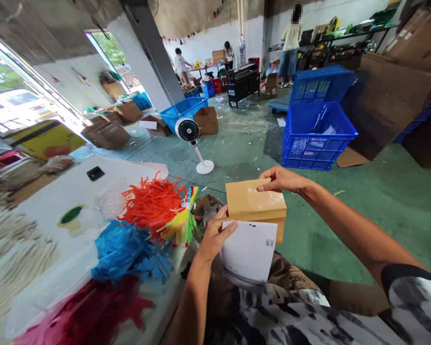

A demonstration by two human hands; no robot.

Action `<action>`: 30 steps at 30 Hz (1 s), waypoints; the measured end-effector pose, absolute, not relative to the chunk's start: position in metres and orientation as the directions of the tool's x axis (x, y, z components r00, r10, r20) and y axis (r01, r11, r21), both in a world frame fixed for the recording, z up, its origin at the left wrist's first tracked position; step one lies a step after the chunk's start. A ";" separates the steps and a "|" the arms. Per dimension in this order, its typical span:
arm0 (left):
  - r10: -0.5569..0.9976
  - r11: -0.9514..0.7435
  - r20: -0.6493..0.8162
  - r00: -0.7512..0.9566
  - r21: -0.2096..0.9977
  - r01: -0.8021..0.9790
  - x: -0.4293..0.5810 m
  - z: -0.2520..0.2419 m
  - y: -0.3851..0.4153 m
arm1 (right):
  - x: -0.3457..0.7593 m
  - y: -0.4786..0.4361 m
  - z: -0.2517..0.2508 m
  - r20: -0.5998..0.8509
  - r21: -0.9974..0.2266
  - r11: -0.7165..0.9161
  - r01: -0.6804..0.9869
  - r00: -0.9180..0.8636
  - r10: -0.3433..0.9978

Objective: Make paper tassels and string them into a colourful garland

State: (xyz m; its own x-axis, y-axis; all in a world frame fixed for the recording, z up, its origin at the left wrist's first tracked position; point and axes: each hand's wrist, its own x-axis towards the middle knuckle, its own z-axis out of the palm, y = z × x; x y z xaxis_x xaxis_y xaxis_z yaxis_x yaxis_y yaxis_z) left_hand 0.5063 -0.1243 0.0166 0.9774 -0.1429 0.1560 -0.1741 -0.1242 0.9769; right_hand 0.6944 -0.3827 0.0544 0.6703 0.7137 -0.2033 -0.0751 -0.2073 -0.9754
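A yellow-brown paper packet (pixel 255 199), folded across its lower part, is held up over my lap. My right hand (pixel 278 179) pinches its upper right edge between thumb and fingers. In my left hand (pixel 215 235) is a white printed card (pixel 249 251) with a small hang slot at its top; the thumb lies on its front. The card overlaps the packet's lower part, and my left fingertips reach behind the packet's left edge. Left of my hands, bunches of orange-red strips (pixel 153 203), blue strips (pixel 127 251), dark red strips (pixel 86 314) and yellow-green strips (pixel 181 223) lie on the white table.
The white table (pixel 129 165) also bears a tape roll (pixel 71 215) and pale cords (pixel 17 258). A white fan (pixel 187 130) stands on the green floor ahead. Blue crates (pixel 318 143) and cardboard sheets (pixel 391 100) stand right. Several people (pixel 290 38) are at the back.
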 end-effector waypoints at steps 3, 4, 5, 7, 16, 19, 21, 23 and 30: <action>-0.100 -0.132 0.132 0.986 0.981 -0.145 0.506 0.010 -0.125 | 0.691 -0.376 0.054 -0.201 -0.977 -0.202 -0.074 0.644 0.738; -0.074 -0.138 0.127 0.989 0.981 -0.136 0.506 0.007 -0.126 | 0.691 -0.374 0.054 -0.194 -0.979 -0.192 -0.072 0.640 0.744; -0.047 -0.147 0.128 0.991 0.980 -0.134 0.505 0.005 -0.126 | 0.691 -0.373 0.053 -0.183 -0.981 -0.181 -0.070 0.634 0.751; -0.011 -0.179 0.141 0.990 0.974 -0.141 0.504 0.003 -0.126 | 0.691 -0.371 0.053 -0.166 -0.984 -0.168 -0.056 0.614 0.772; 0.078 -0.291 0.220 0.972 0.938 -0.189 0.493 0.010 -0.131 | 0.631 -0.354 0.064 0.671 -0.482 -0.157 0.862 0.479 0.566; 0.050 -0.344 0.248 0.968 0.914 -0.216 0.489 0.015 -0.133 | 0.609 -0.340 0.062 0.678 -0.325 -0.065 0.943 0.280 0.680; 0.021 -0.382 0.273 0.962 0.891 -0.244 0.486 0.018 -0.135 | 0.603 -0.331 0.055 0.650 -0.329 -0.056 0.943 0.269 0.711; -0.005 -0.413 0.296 0.955 0.869 -0.272 0.482 0.022 -0.138 | 0.602 -0.326 0.048 0.616 -0.359 -0.072 0.931 0.294 0.731; -0.048 -0.453 0.329 0.943 0.834 -0.314 0.472 0.025 -0.143 | 0.601 -0.323 0.038 0.618 -0.305 -0.069 0.950 0.252 0.745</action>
State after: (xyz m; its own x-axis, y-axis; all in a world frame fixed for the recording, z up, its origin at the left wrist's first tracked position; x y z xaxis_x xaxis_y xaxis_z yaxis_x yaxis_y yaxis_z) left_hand 0.4720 -0.1433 0.0246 0.9432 -0.0478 0.3289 -0.3139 -0.4533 0.8343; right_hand 0.6008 -0.3232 0.0378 0.2523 0.7448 0.6177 0.9498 -0.0686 -0.3052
